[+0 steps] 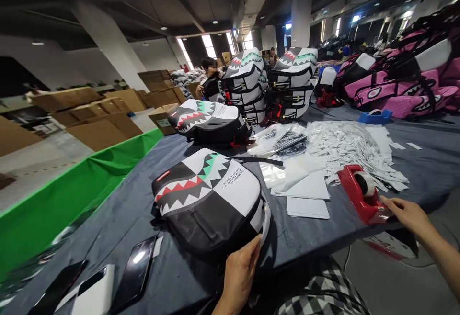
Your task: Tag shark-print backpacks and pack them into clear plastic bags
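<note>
My left hand (239,272) sits on the lower edge of a black-and-white backpack with a red-and-teal shark mouth printed on it (206,200), which lies flat on the grey-blue table cloth (118,209). My fingers press against its rim, though I can't tell if they are clamped on it. My right hand (406,214) is well apart from the left, open, with its fingertips at the end of a red tape dispenser (362,193).

Farther along the table, another shark-mouth backpack (206,121) lies on its back. Behind it, two stacks of matching black-and-white backpacks (246,85) stand piled high, and pink shark-print backpacks (398,90) are heaped to the right. Between my hands and those piles are loose clear plastic bags (283,142), a small pile of white paper sheets (305,205) and a big spread of small white tags (345,147) — none of them on the backpack in front of me.

Beside my left hand lie a black smartphone (135,269) and a white power bank (94,292), near the table's edge. Nothing sits on the backpack itself. Beyond the table, a co-worker (210,83) stands near the stacks, and brown cardboard boxes (97,118) fill the floor past a green cloth (72,185).
</note>
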